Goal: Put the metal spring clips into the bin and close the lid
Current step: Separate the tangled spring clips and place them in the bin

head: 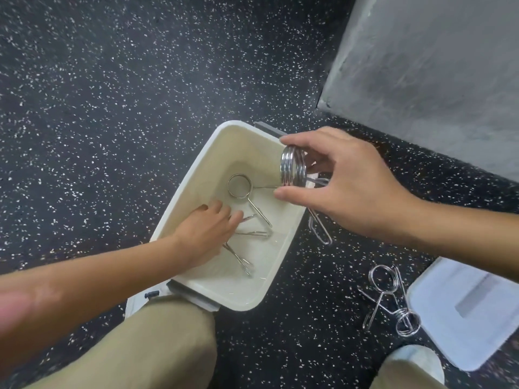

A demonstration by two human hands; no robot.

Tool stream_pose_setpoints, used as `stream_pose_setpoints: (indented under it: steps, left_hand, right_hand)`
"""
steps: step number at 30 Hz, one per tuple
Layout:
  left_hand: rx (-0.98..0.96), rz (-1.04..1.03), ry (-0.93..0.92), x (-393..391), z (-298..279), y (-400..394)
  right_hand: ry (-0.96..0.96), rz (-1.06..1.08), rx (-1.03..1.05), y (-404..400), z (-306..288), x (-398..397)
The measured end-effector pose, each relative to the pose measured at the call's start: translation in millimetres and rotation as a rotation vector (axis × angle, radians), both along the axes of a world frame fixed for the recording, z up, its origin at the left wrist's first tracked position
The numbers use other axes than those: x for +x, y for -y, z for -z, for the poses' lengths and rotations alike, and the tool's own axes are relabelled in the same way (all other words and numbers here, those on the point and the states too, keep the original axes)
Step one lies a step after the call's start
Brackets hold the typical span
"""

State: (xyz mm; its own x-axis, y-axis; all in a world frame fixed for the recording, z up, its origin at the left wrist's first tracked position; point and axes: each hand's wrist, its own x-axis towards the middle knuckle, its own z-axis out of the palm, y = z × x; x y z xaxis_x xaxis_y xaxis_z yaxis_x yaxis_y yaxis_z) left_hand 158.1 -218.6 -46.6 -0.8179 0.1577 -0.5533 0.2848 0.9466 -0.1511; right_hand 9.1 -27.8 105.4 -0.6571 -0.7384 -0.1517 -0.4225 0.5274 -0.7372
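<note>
A cream open bin (196, 175) sits on the speckled floor with several metal spring clips inside; one clip (240, 186) lies near its middle. My left hand (207, 234) reaches into the bin, fingers spread over clips on the bottom, and whether it grips one is hidden. My right hand (351, 181) holds a coiled spring clip (293, 166) by thumb and fingers above the bin's right rim, its handles hanging down outside the bin. Two more spring clips (393, 299) lie on the floor to the right. The white lid (463, 307) rests on the floor at the lower right.
A grey concrete wall (435, 66) rises at the upper right. My knees in khaki trousers (157, 349) are at the bottom, close to the bin's near edge. Black speckled floor (112, 108) spreads to the left and beyond the bin.
</note>
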Motion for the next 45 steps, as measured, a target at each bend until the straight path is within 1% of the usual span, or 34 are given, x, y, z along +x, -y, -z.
stream_pose_setpoints:
  steps: [4, 9, 12, 15, 20, 22, 25, 29, 32, 37, 41, 45]
  left_hand:
    - [0.097, -0.08, -0.073, -1, -11, 0]
    - [0.385, -0.283, -0.221, 8, -53, 7]
    - [0.447, -0.39, -0.301, 20, -80, 16]
    - [0.49, -0.436, -0.365, 31, -93, 23]
    - [0.542, -0.464, -0.397, 37, -93, 26]
    - [0.547, -0.472, -0.388, 36, -91, 25]
    - [0.545, -0.456, -0.371, 33, -88, 21]
    - [0.546, -0.464, -0.381, 29, -89, 20]
    - [0.564, -0.485, -0.386, 28, -90, 22]
    - [0.547, -0.508, -0.379, 30, -92, 25]
    - [0.567, -0.52, -0.394, 25, -94, 29]
    - [0.577, -0.516, -0.403, 15, -95, 26]
  right_hand:
    - [0.01, -0.016, 0.039, 40, 19, 3]
    - [-0.031, 0.002, 0.103, 83, 49, 8]
    - [-0.048, -0.022, 0.176, 98, 79, 14]
    - [-0.069, -0.083, 0.266, 105, 109, 20]
    - [-0.162, -0.105, 0.39, 111, 145, 18]
    - [-0.201, -0.148, 0.435, 111, 153, 17]
    - [-0.284, -0.254, 0.502, 111, 158, 18]
    - [-0.342, -0.268, 0.543, 115, 162, 21]
    - [-0.353, -0.27, 0.556, 119, 165, 23]
    - [-0.319, -0.269, 0.584, 119, 163, 20]
    - [-0.259, -0.251, 0.534, 108, 141, 14]
    - [-0.211, -0.26, 0.444, 82, 99, 1]
